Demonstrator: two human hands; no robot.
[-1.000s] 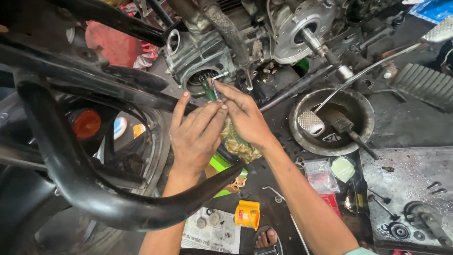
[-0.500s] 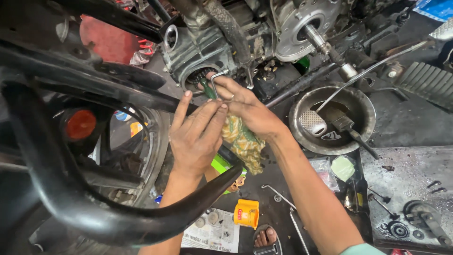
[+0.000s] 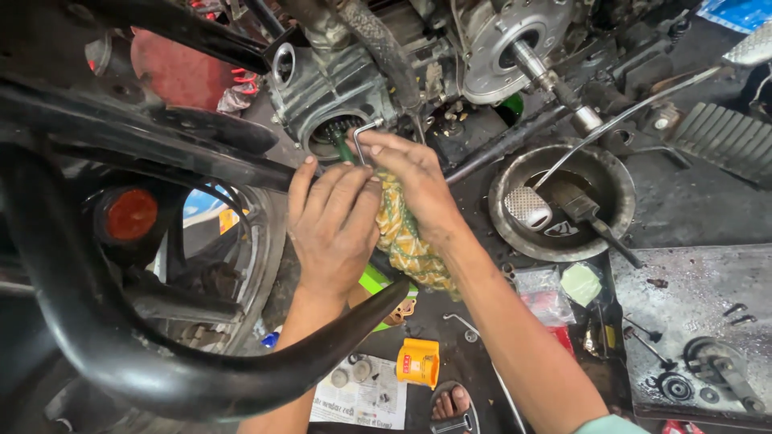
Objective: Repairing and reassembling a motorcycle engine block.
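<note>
Up top, right hand (image 3: pixel 414 181) fingers pinch small bent metal tool (image 3: pixel 363 133) at round engine hole (image 3: pixel 334 133); green-yellow rag (image 3: pixel 406 245) tucked under palm. Left hand (image 3: pixel 330 225) at 9 o'clock of right, fingers together, flat, touching rag. Round metal pan (image 3: pixel 563 201) at 3 o'clock. Small orange box (image 3: pixel 419 362) at 6 o'clock. Black tube (image 3: pixel 121 337) crosses at 7 o'clock.

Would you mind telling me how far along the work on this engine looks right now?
Done: the round engine opening is uncovered, and small parts lie on a newspaper. In hand: the right hand holds a green-handled tool and a yellow-green rag at the opening, steadied by the left hand. Left: the opening remains uncovered.
</note>
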